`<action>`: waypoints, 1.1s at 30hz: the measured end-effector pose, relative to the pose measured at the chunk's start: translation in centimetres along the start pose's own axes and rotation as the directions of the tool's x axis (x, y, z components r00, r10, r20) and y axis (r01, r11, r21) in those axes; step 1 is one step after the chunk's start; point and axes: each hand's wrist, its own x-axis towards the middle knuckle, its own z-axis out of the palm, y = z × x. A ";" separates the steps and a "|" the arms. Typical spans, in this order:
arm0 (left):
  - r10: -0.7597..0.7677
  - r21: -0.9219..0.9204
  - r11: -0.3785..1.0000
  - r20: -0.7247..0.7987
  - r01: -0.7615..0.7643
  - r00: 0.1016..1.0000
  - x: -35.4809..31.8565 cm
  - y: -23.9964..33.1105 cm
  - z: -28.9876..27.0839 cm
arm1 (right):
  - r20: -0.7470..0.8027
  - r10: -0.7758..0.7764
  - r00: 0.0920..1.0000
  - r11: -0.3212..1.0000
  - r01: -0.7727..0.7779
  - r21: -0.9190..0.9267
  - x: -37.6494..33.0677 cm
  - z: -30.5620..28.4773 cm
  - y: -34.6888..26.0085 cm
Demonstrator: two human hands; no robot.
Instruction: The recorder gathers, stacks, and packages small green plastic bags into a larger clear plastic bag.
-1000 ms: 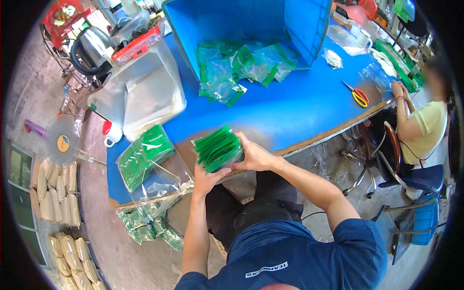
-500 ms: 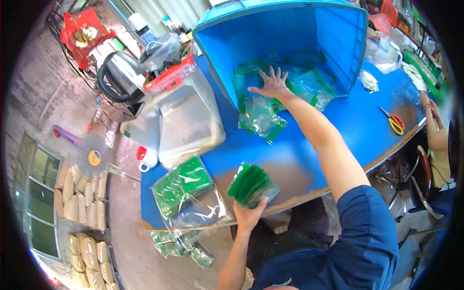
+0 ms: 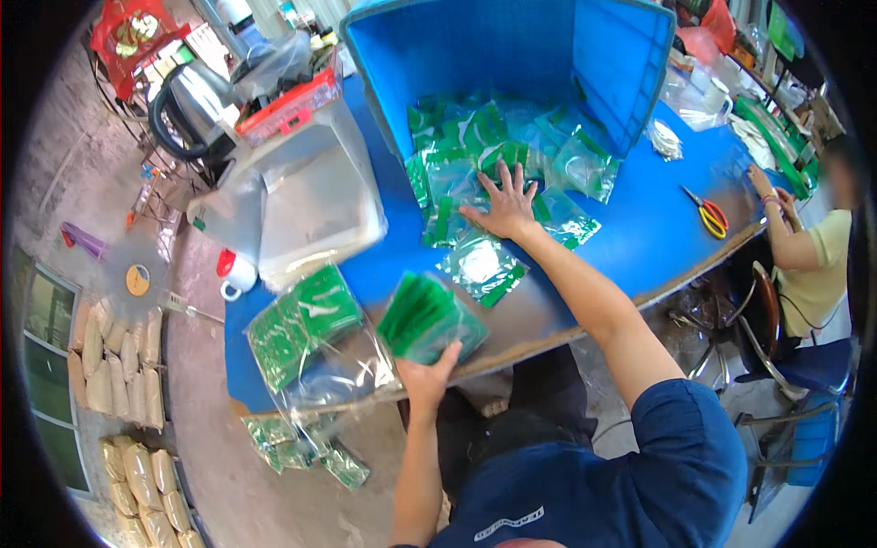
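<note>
My left hand (image 3: 427, 376) is closed round a fanned stack of green-edged clear plastic packets (image 3: 422, 315) near the table's front edge. Fingers spread, my right hand (image 3: 505, 212) presses down on loose packets (image 3: 481, 267) of the same kind at the mouth of a blue plastic bin (image 3: 624, 64). The bin lies on its side, and more packets spill from it onto the blue table (image 3: 630, 233). Left of the stack lies a large clear bag (image 3: 311, 320) filled with green packets.
A white translucent container (image 3: 320, 192) stands at the left beside a red and white mug (image 3: 237, 274) and an electric kettle (image 3: 195, 105). Orange-handled scissors (image 3: 710, 217) lie at the right. Further right another person (image 3: 808, 265) sits at the table. Several small green packets (image 3: 301, 447) hang below the table edge.
My right hand has slid toward me, drawing packets out of the bin and spreading them on the table. The stack stays in my left hand. The whole view has shifted a little.
</note>
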 end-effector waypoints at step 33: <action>-0.509 -0.800 0.321 0.306 0.507 0.805 -14.5 -4.9 -5.7 | 0.084 -0.576 0.813 0.816 0.577 0.002 -16.6 -8.2 -2.6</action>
